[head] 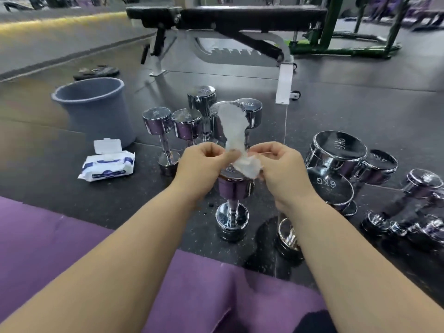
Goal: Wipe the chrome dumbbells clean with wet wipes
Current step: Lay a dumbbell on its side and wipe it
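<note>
Both hands hold a white wet wipe (236,131) up in front of me. My left hand (204,162) pinches one edge and my right hand (278,167) pinches the bunched lower part. Directly beneath them a chrome dumbbell (233,203) stands upright on the black floor. Several more chrome dumbbells (187,123) stand upright behind the wipe. Larger 6 kg dumbbells (336,155) and smaller ones (413,205) lie to the right. The wipe pack (108,164) lies at the left with its lid flipped open.
A grey bin (96,109) stands behind the wipe pack at the left. A black weight bench (228,20) with a white frame crosses the back. A green rack (348,46) is at the back right. A purple mat (72,248) covers the near floor.
</note>
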`<act>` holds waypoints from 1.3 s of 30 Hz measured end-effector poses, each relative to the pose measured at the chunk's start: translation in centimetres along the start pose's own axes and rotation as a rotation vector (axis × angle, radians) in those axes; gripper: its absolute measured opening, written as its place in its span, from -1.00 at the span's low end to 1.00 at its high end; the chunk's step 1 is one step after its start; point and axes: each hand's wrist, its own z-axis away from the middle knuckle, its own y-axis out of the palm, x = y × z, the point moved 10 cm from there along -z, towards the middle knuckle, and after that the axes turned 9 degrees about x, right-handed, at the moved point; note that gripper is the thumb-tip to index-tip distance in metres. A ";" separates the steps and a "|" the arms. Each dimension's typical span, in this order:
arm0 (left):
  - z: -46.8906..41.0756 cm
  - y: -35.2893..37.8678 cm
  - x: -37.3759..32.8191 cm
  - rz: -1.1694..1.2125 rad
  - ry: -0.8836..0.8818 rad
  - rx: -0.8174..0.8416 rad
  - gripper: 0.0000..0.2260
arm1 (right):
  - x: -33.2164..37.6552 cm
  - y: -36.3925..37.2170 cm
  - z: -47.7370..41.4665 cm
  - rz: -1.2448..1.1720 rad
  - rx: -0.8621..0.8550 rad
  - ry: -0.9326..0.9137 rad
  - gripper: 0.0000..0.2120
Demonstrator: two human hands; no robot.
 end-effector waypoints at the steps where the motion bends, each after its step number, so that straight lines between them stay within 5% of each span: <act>1: -0.3 -0.5 0.1 0.021 -0.009 -0.035 -0.76 | 0.0 -0.5 -0.2 0.026 -0.028 -0.005 -0.93; 10: -0.6 0.6 -1.2 0.024 0.026 0.106 -0.90 | 0.5 1.3 -0.6 0.017 0.101 -0.013 -0.92; 16: -0.7 0.5 -2.6 -0.081 0.164 0.024 -0.91 | 0.7 2.3 -1.1 -0.421 0.165 -0.002 -0.87; 18: -1.0 0.1 -2.4 0.033 0.172 0.003 -0.85 | 1.6 1.2 -2.0 -0.187 0.101 -0.089 -0.86; 20: -1.3 -1.1 -1.6 0.049 0.162 -0.064 -0.76 | 2.7 0.7 -2.4 0.323 -0.004 -0.178 -0.78; 23: -1.6 -1.8 1.2 0.058 0.046 -0.065 -0.71 | 2.7 3.7 -1.5 0.762 0.110 -0.234 -0.78; 28: -1.3 0.2 4.7 0.279 -0.110 0.043 -0.79 | 2.5 4.2 0.0 0.863 0.169 -0.273 -0.88; 30: -1.6 0.4 5.1 0.289 -0.099 0.051 -0.80 | 2.4 4.5 -1.5 0.946 0.140 -0.257 -0.81; 34: -1.8 0.2 5.7 0.273 -0.071 0.052 -0.80 | 2.1 7.8 -1.6 0.966 0.343 -0.311 -0.63; 39: -2.1 0.5 6.0 0.312 -0.060 0.069 -0.83 | 2.9 3.9 -1.4 0.885 0.297 -0.281 -0.84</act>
